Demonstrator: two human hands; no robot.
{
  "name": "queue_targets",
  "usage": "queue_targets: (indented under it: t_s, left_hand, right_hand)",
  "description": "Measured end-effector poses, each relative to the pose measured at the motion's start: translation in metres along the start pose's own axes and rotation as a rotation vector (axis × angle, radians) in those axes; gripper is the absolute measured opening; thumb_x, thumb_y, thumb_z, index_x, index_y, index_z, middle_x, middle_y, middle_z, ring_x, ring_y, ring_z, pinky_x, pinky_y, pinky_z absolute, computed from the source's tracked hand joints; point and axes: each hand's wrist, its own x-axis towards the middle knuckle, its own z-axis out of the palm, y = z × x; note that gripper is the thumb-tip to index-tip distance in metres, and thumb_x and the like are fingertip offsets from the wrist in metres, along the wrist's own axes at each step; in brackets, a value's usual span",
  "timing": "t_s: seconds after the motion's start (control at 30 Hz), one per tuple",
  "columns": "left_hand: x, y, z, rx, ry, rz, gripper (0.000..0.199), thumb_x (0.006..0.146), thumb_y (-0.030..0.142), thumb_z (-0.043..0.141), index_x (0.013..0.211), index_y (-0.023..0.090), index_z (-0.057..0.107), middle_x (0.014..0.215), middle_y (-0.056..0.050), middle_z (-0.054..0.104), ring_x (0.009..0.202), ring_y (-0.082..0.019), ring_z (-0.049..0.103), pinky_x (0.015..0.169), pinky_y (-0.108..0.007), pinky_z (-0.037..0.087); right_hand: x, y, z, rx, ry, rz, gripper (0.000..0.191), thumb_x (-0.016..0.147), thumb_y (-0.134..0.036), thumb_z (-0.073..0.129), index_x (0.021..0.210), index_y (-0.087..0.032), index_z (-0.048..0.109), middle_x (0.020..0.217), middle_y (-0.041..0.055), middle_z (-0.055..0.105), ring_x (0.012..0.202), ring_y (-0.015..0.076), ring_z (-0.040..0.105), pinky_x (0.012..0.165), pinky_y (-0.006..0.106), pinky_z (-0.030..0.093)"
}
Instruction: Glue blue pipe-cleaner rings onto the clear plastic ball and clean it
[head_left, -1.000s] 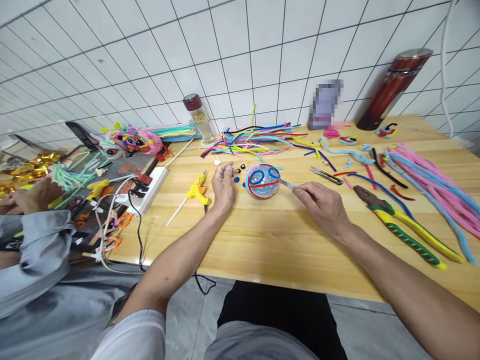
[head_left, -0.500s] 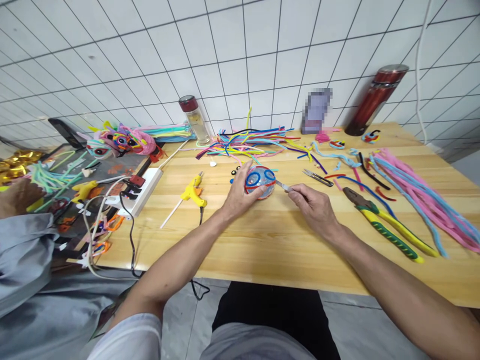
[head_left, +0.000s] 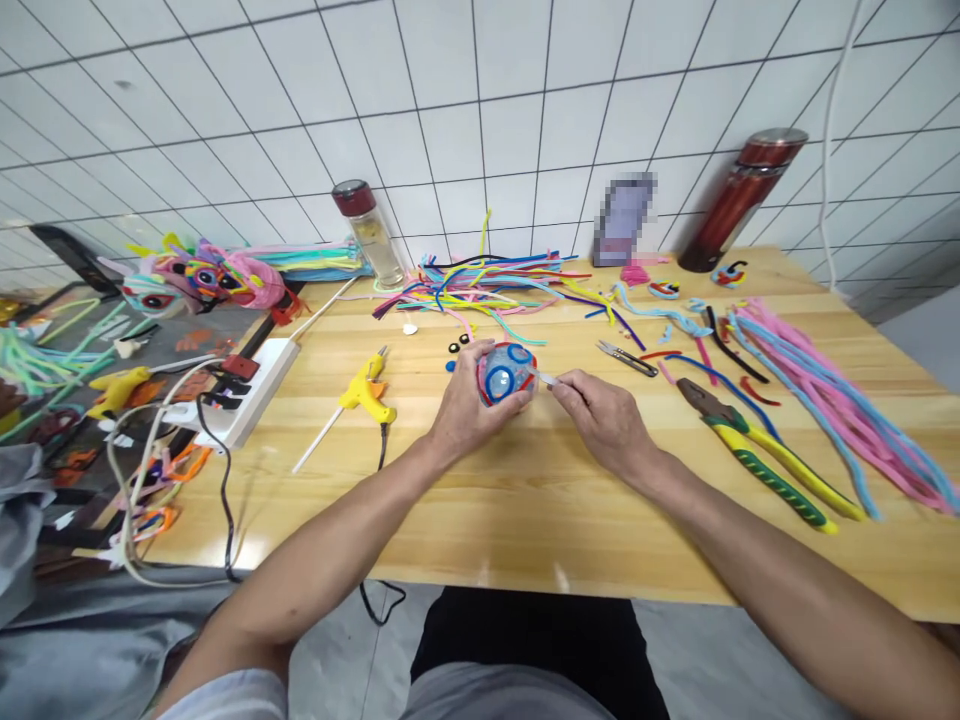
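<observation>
Ball (head_left: pixel 512 371) now askew, blue rings (head_left: pixel 499 382) diagonal

We were at a craft workbench, likely a small workshop; whether in a home or a shop, we couldn't tell. Signs: wooden table (head_left: pixel 480 520) against a white tiled wall (head_left: pixel 435 90), with bundles of colored pipe cleaners (head_left: pixel 487 283), yellow glue gun (head_left: pixel 367 388), pliers (head_left: pixel 750 450), small snips (head_left: pixel 628 357) and power strip (head_left: pixel 255 390). Finished-looking fuzzy figures (head_left: pixel 202 283) sat at the left, by a second work surface (head_left: pixel 176 345) with another glue gun (head_left: pixel 120 388).
</observation>
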Motion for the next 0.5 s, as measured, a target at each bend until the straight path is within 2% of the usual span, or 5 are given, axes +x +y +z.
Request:
queue_targets:
  t_s: [0.13,0.27,0.5]
  left_hand:
    - [-0.0012,0.0021,-0.0051,0.069,-0.019,0.081,0.063,0.089,0.047,0.071,0.142,0.023,0.045,0.141,-0.014,0.056,0.135,-0.030,0.054,0.116,-0.048,0.044]
    - [-0.0013,0.0060,-0.0094,0.173,-0.026,0.147,0.059,0.089,0.049,0.071,0.140,0.026,0.051,0.138,-0.013,0.057,0.137,-0.030,0.050,0.118,-0.051,0.042]
    - [-0.0042,0.0047,-0.0098,0.080,-0.010,-0.004,0.070,0.078,0.056,0.080,0.133,0.025,0.050,0.151,-0.016,0.051,0.146,-0.035,0.048,0.122,-0.055,0.039]
  right_hand:
    - [-0.0068,0.0086,0.0049,0.037,0.020,-0.005,0.034,0.107,-0.044,0.043,0.093,-0.024,0.066,0.078,0.0016,0.071,0.070,0.0164,0.065,0.066,0.028,0.045]
    - [-0.0090,0.0121,0.0004,0.062,0.020,0.005,0.034,0.107,-0.044,0.043,0.093,-0.024,0.066,0.078,0.0016,0.072,0.071,0.0162,0.066,0.065,0.027,0.046]
    - [-0.0101,0.0106,0.0001,0.076,-0.047,0.008,0.033,0.109,-0.041,0.041,0.098,-0.023,0.067,0.084,0.0016,0.074,0.075,0.0147,0.068,0.067,0.026,0.044]
